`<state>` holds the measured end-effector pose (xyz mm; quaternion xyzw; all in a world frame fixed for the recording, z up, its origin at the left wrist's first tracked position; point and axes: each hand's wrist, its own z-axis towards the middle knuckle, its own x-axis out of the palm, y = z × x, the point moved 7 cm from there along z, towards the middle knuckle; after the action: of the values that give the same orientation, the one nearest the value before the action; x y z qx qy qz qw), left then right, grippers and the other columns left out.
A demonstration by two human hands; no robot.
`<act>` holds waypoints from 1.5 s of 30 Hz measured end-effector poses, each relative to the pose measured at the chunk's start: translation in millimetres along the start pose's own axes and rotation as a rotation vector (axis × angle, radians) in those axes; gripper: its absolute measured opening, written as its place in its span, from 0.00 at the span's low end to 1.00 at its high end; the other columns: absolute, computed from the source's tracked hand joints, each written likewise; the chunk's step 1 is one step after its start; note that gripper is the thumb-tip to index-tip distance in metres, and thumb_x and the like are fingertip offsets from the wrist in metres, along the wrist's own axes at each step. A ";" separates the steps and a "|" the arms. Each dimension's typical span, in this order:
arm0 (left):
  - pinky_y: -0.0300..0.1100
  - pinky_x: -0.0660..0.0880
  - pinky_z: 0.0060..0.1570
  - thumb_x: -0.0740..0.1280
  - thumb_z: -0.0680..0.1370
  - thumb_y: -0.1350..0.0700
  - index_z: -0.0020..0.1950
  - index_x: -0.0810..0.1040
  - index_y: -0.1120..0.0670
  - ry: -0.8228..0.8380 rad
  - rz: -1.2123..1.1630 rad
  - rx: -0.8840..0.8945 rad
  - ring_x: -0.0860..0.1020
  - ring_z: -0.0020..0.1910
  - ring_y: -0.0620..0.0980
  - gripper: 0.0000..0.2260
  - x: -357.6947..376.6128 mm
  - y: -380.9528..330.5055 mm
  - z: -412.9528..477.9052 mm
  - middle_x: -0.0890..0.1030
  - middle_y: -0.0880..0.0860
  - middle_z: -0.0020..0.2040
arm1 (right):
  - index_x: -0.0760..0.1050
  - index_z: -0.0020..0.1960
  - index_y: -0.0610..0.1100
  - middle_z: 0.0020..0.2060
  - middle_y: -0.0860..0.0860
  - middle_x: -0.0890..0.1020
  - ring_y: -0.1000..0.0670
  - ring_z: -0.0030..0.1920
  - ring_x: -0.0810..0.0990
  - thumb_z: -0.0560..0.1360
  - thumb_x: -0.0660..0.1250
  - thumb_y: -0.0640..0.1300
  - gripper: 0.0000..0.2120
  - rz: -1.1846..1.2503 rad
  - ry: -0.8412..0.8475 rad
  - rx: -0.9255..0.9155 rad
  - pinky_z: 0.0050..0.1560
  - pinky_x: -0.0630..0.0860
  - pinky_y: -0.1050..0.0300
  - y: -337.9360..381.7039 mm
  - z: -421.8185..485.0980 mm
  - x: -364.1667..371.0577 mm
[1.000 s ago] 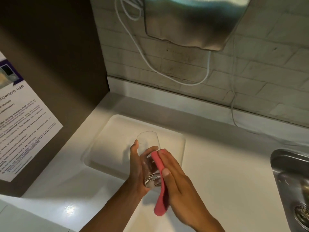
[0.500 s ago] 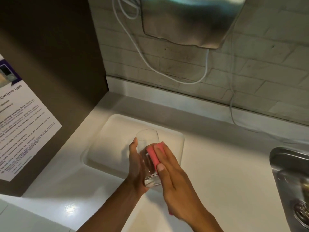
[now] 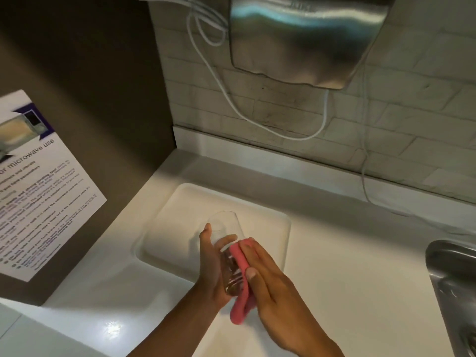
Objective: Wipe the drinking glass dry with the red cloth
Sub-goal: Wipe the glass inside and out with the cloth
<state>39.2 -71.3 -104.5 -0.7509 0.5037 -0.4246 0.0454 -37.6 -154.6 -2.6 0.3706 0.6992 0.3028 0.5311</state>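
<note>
- Glass [image 3: 226, 251] tilts in the air above the near edge of a white tray [image 3: 273, 228], rim pointing away from me.
- My left hand [image 3: 213, 269] has its grip wrapped around the glass wall.
- My right hand [image 3: 270, 276] presses the red cloth [image 3: 242, 284] flat against the outer side, fingers together.
- Judging by this, wiping is midway: the inside and rim look untouched.
- Desk [image 3: 347, 292] lies below, a steel sink [image 3: 453, 284] well apart to my right.

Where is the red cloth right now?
In the head view, lower centre: the red cloth is pressed by the right hand against the drinking glass, which the left hand holds.
</note>
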 end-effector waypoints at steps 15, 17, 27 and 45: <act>0.56 0.86 0.44 0.58 0.79 0.28 0.63 0.82 0.59 -0.127 0.053 -0.013 0.89 0.47 0.63 0.36 -4.4 11.6 -8.0 0.89 0.66 0.51 | 0.46 0.78 0.65 0.73 0.73 0.44 0.69 0.74 0.45 0.81 0.43 0.61 0.26 -0.096 -0.013 0.023 0.63 0.38 0.82 -6.4 4.9 0.6; 0.53 0.86 0.37 0.57 0.80 0.28 0.62 0.81 0.58 -0.172 0.069 -0.005 0.89 0.42 0.62 0.35 -7.6 3.5 -5.9 0.88 0.65 0.47 | 0.45 0.79 0.62 0.73 0.74 0.46 0.69 0.74 0.46 0.79 0.45 0.63 0.29 -0.108 0.026 -0.021 0.61 0.40 0.86 -8.6 -0.3 11.3; 0.56 0.86 0.43 0.57 0.80 0.28 0.69 0.78 0.60 -0.163 0.121 0.042 0.89 0.46 0.61 0.37 0.3 -5.8 -11.1 0.88 0.64 0.51 | 0.46 0.77 0.64 0.73 0.73 0.44 0.74 0.71 0.45 0.82 0.48 0.58 0.24 -0.069 0.023 -0.015 0.61 0.40 0.85 -4.7 -2.4 2.3; 0.43 0.82 0.35 0.67 0.79 0.34 0.54 0.82 0.52 -0.320 0.580 0.372 0.88 0.41 0.53 0.22 11.5 -45.3 -22.6 0.89 0.53 0.43 | 0.22 0.71 0.52 0.72 0.61 0.23 0.61 0.74 0.26 0.76 0.39 0.63 0.34 -0.401 0.020 -0.118 0.75 0.34 0.66 2.2 0.3 18.5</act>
<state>57.7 -50.1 -60.9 -0.6129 0.5961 -0.3559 0.3773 -39.9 -137.9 -10.4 0.1891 0.7453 0.2349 0.5946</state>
